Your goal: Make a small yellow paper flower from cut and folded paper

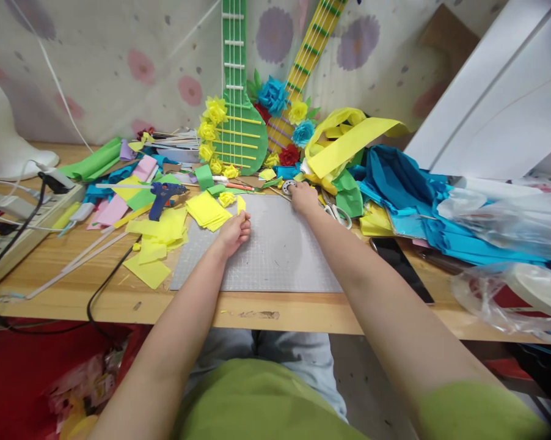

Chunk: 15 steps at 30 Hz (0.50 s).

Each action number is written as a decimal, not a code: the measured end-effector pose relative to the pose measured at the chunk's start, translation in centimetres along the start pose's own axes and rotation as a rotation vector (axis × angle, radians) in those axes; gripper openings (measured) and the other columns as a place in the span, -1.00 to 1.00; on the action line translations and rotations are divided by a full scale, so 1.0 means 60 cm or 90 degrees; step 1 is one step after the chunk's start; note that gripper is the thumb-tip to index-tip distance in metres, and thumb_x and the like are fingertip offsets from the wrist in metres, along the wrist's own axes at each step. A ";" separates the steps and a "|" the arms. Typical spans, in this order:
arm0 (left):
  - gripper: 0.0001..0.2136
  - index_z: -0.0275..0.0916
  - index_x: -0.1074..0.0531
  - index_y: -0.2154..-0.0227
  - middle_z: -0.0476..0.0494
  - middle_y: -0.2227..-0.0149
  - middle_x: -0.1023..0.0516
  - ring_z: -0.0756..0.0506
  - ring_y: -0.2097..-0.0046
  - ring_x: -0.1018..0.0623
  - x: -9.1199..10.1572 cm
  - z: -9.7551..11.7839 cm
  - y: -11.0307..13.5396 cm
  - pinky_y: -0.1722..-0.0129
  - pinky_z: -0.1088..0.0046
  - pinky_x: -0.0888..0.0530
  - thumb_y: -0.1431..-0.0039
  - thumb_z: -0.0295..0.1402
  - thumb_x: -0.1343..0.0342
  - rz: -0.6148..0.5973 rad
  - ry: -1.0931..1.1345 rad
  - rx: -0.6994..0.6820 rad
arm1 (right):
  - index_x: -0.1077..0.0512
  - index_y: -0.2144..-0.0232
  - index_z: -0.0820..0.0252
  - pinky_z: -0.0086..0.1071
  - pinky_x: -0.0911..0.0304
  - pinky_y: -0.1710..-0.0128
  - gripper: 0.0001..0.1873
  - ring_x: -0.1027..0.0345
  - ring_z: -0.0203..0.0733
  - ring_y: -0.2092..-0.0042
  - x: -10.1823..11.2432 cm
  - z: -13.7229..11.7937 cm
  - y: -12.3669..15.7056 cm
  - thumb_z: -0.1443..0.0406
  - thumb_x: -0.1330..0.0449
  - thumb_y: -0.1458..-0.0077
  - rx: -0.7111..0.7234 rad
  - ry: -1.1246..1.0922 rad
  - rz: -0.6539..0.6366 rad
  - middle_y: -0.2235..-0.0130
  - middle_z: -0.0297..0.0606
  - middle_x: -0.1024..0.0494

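My left hand [235, 233] is closed in a pinch on a small folded piece of yellow crepe paper [241, 203], held just above the grey cutting mat [275, 250]. My right hand [304, 198] reaches to the mat's back edge. Its fingers curl onto a round grey spool-like disc [287, 187]; the fingertips are partly hidden. White-handled scissors [338, 214] lie right beside that hand. A stack of yellow paper squares [206, 211] and a small yellow paper flower [226, 198] are near my left hand.
A blue glue gun [162, 197] lies left among paper scraps. Green [241, 137] and yellow [316, 43] paper guitars with flowers lean at the back. Blue crepe paper [404, 183] and a phone [401, 269] are right. A power strip [32, 226] and cables are left.
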<state>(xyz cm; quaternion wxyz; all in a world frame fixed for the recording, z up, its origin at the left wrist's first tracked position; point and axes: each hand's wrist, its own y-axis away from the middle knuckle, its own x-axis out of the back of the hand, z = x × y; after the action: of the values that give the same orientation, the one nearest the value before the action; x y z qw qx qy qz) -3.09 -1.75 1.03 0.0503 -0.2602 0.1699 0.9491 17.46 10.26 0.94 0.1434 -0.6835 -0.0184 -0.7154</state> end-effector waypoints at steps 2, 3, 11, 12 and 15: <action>-0.75 -0.26 -0.19 0.47 0.19 0.69 0.02 0.19 0.71 0.00 0.001 0.000 0.000 0.74 0.72 0.12 -0.07 -0.18 -0.04 -0.006 -0.003 0.000 | -0.35 0.10 0.23 -0.25 -0.18 0.22 -0.63 -0.14 0.00 0.01 0.005 0.002 -0.003 0.43 0.14 -0.10 0.008 0.008 -0.008 0.08 0.03 -0.36; -0.74 -0.26 -0.20 0.47 0.19 0.68 0.02 0.19 0.71 0.00 0.001 0.000 0.001 0.74 0.72 0.12 -0.06 -0.17 -0.06 -0.008 -0.005 -0.001 | -0.35 0.11 0.24 -0.26 -0.18 0.22 -0.63 -0.13 0.00 0.01 0.007 0.004 -0.003 0.42 0.14 -0.10 0.012 0.012 -0.010 0.08 0.03 -0.35; -0.74 -0.27 -0.20 0.47 0.19 0.68 0.02 0.19 0.71 0.01 -0.004 0.000 0.002 0.74 0.72 0.11 -0.04 -0.17 -0.08 -0.008 -0.019 -0.005 | -0.26 0.06 0.37 -0.25 -0.18 0.16 -0.61 -0.13 -0.03 0.02 -0.005 0.026 0.004 0.44 0.06 -0.01 -0.029 -0.008 0.039 0.06 0.03 -0.30; -0.74 -0.27 -0.20 0.47 0.19 0.68 0.02 0.19 0.71 0.01 -0.004 -0.001 0.002 0.74 0.72 0.11 -0.05 -0.17 -0.07 -0.007 -0.020 -0.005 | -0.25 0.06 0.38 -0.24 -0.18 0.14 -0.59 -0.13 -0.03 0.02 -0.007 0.028 0.004 0.43 0.03 0.02 -0.035 -0.016 0.036 0.06 0.03 -0.29; -0.75 -0.26 -0.20 0.47 0.20 0.68 0.03 0.19 0.71 0.01 -0.004 -0.001 0.001 0.74 0.72 0.11 -0.06 -0.18 -0.06 -0.010 -0.024 -0.007 | -0.28 0.05 0.38 -0.22 -0.17 0.10 -0.54 -0.15 -0.01 0.02 -0.004 0.031 0.003 0.35 -0.02 0.06 -0.032 -0.058 0.005 0.07 0.02 -0.29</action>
<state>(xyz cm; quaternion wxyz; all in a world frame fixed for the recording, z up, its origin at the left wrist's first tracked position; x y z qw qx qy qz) -2.85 -1.83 1.12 0.0593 -0.2438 0.1614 0.9545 19.31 10.53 0.77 0.1282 -0.7189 -0.0045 -0.6832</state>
